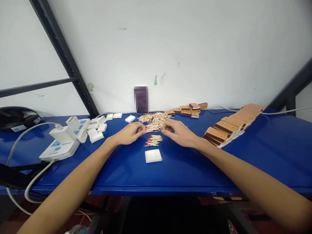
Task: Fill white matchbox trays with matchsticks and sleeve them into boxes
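Note:
My left hand point(130, 132) and my right hand point(179, 131) both rest on the blue table point(268, 152), fingers curled in a pinch at the near edge of a loose heap of red-tipped matches point(154, 120). Each hand seems to pinch matches from that heap. Just in front of the hands lies a small aligned bundle of matches point(153, 140). Nearer to me sits a white inner matchbox tray point(153, 156), untouched.
Several white trays point(96, 130) lie at the left beside a white power strip point(60, 144) with plugs and grey cables. Brown matchbox sleeves lie in a row at the right point(229, 126) and in a pile at the back point(190, 110). A phone point(140, 99) leans on the wall.

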Tool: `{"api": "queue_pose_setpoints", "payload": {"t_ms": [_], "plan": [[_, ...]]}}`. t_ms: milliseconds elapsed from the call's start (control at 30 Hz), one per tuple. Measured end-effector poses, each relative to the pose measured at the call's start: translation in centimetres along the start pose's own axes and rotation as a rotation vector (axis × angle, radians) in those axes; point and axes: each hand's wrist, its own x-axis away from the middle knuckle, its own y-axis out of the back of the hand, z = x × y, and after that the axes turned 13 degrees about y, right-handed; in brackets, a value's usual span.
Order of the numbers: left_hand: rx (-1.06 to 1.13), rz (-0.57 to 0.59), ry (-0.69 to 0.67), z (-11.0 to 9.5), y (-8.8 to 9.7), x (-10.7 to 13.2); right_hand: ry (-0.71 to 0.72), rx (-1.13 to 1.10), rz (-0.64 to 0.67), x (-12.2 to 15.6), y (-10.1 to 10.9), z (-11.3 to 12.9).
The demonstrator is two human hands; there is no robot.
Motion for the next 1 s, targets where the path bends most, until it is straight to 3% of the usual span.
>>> {"api": "queue_pose_setpoints", "payload": {"t_ms": [267,400,600,1000], "plan": [[0.038,0.024,-0.058,-2.3,-1.4,0.1,0.006,-0.146,-0.067,0.1,0.2,0.5],[-0.044,0.01,-0.047,-2.1,-0.8,0.4,0.101,-0.043,0.058,0.4,0.0,0.6],[-0.119,0.134,-0.017,-1.6,-0.8,0.4,0.204,-0.059,0.184,0.8,-1.1,0.2],[-0.012,0.172,0.032,-1.0,-1.1,-0.1,0.178,-0.036,0.109,0.3,-2.6,-0.3]]}}
